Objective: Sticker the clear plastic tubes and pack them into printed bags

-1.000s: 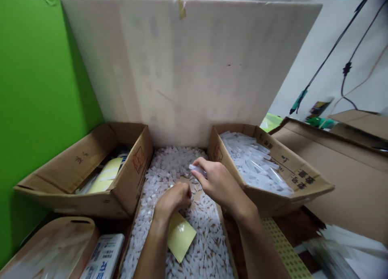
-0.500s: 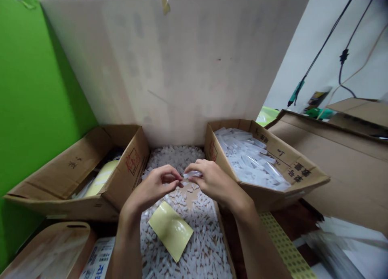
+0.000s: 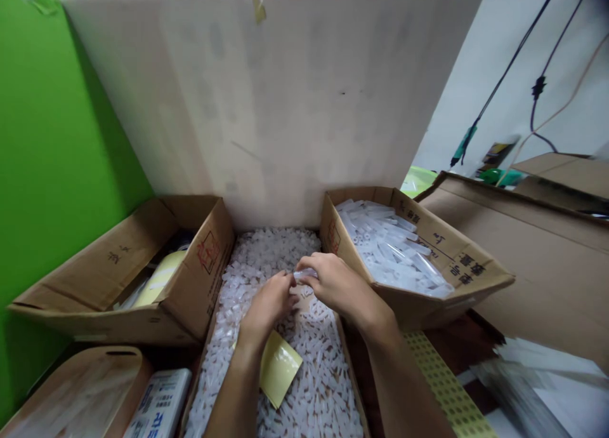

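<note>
A short clear plastic tube point(image 3: 305, 273) is pinched in my right hand point(image 3: 328, 282), its left end sticking out between thumb and fingers. My left hand point(image 3: 272, 301) is closed with its fingertips at that end of the tube; whatever they pinch is hidden. Beneath both hands lies a shallow cardboard tray full of small whitish plastic pieces point(image 3: 323, 368). On these pieces rests a yellow sheet point(image 3: 280, 368), partly covered by my left forearm.
At right stands a cardboard box point(image 3: 469, 270) heaped with clear tubes point(image 3: 390, 247). Another cardboard box point(image 3: 124, 254) at left holds yellow sheets point(image 3: 164, 276). A white board point(image 3: 285, 108) rises behind the tray. Yellow dotted sheeting point(image 3: 442, 381) lies at lower right.
My left hand has moved right and turned, bringing its fingertips to the end of the tube. My right hand has barely shifted and still holds the tube.
</note>
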The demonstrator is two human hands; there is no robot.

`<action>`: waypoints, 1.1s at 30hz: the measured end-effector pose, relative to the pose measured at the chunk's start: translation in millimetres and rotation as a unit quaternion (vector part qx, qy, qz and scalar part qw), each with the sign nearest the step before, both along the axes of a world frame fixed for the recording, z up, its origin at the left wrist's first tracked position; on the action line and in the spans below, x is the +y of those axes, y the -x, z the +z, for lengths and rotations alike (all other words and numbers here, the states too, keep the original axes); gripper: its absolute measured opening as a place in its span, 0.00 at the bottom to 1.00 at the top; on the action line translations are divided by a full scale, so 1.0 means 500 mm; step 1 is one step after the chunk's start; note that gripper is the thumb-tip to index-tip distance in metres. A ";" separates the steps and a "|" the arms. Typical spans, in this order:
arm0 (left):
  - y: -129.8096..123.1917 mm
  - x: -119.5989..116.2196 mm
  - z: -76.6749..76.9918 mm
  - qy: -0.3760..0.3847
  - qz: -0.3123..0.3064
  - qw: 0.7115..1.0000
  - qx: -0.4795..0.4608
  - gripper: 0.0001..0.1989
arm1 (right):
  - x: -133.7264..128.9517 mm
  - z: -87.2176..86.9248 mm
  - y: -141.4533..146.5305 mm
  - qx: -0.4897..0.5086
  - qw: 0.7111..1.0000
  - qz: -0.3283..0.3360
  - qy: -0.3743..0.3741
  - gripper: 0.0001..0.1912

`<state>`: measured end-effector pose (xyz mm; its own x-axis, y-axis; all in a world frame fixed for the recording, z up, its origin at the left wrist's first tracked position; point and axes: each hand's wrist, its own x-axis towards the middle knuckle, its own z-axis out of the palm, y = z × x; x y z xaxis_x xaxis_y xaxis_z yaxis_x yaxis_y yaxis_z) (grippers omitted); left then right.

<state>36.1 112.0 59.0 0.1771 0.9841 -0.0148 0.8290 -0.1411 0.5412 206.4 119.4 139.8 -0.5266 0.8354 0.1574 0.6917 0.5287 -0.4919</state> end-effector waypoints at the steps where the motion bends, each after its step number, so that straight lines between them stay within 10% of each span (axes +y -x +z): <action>1: -0.010 0.003 -0.012 -0.004 0.000 1.000 -0.002 0.09 | 0.001 0.000 0.000 -0.002 1.000 0.000 0.000 0.07; 14: -0.012 0.020 -0.045 -0.023 0.033 0.995 -0.091 0.09 | -0.001 0.003 0.000 -0.016 1.000 -0.006 0.002 0.08; 33: 0.021 -0.006 0.102 -0.106 0.097 0.865 -0.480 0.18 | -0.006 0.021 0.009 0.148 0.989 0.011 -0.008 0.08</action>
